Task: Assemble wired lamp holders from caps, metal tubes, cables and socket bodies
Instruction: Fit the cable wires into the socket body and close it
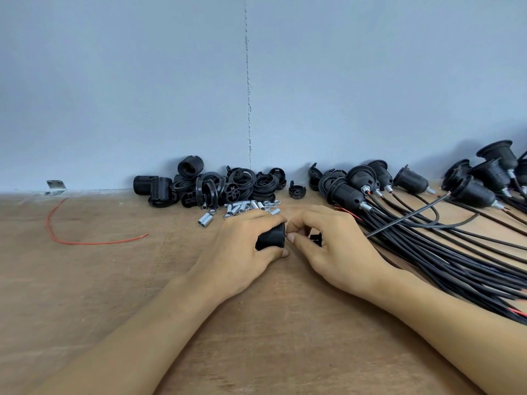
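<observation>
My left hand (242,249) grips a black ribbed socket body (271,238) just above the wooden table (114,280). My right hand (330,246) meets it from the right, fingertips pinching at the body's end; a small black part (315,239) shows under its fingers. A thin black cable (407,216) runs from the right hand up to the right. Behind the hands lie loose black caps, rings and socket bodies (216,186) and several short metal tubes and nuts (242,208).
Assembled wired lamp holders (379,181) with a bundle of black cables (456,260) fill the right side. A loose red wire (85,242) lies at the left. A metal bracket (55,186) sits at the foot of the blue-grey wall (171,81).
</observation>
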`<state>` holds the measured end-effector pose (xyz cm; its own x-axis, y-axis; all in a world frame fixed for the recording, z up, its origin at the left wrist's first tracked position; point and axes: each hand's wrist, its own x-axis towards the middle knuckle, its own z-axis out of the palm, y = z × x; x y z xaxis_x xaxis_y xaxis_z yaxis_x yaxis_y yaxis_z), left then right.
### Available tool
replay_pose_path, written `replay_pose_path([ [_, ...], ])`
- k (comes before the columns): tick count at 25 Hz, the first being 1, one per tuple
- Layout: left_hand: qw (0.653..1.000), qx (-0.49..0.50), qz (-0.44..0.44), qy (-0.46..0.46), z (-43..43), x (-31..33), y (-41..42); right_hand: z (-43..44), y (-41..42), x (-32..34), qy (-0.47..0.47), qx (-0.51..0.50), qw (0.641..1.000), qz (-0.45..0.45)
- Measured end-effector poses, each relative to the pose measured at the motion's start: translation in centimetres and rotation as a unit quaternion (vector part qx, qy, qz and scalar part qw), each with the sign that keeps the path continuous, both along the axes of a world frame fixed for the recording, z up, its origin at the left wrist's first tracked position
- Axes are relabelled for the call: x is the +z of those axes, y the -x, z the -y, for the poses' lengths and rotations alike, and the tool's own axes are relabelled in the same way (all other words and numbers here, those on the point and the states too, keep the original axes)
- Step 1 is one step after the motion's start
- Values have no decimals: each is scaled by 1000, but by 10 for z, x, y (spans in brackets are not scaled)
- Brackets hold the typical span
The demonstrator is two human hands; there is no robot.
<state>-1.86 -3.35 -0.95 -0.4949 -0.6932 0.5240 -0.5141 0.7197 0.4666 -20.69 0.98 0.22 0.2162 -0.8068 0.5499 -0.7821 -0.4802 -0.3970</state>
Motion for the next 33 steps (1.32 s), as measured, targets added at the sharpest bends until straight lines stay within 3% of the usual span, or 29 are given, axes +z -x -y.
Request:
replay_pose_path([
  [6, 1000, -17, 17, 12, -3, 5, 1, 0, 0, 0, 9, -3, 1000, -11],
  [15, 999, 28, -4, 18, 6, -5, 2, 1, 1, 3, -30, -21, 997, 67],
  [23, 1000, -6, 8, 3, 3, 0, 3, 1, 3, 0, -24, -11, 1000, 9],
  [29, 1000, 8, 6, -4, 4, -4, 3, 5, 3, 2, -44, -31, 998, 33],
  [31, 998, 40, -15, -48, 7, -7, 2, 9, 7, 8, -68, -33, 996, 37],
  [33, 992, 68, -50, -99, 11, -9, -1, 13, 19, 18, -152, -23, 988, 30],
])
